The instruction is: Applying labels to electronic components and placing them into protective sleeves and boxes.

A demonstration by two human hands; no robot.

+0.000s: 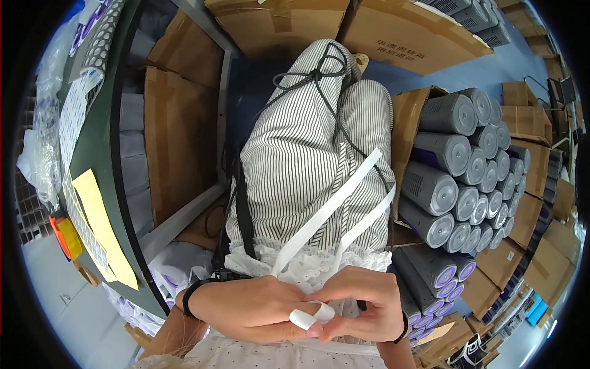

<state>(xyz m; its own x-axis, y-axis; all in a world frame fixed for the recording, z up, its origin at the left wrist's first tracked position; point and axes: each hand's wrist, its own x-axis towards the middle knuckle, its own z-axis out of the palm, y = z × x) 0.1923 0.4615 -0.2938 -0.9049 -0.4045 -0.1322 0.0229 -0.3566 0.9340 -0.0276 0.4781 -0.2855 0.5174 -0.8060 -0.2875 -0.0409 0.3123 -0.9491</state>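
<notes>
White, flat, looped fabric ribbon [302, 320] sits pinched in the left hand's [249, 304] fingers, against a white dotted top [246, 355]; the curled right hand [369, 301] meets it, though whether that one pinches too I cannot tell.

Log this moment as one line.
left hand: appears to pinch white loop | right hand: at loop, grip unclear | lap: white strips over striped trousers | right side: grey cylinders stacked
</notes>
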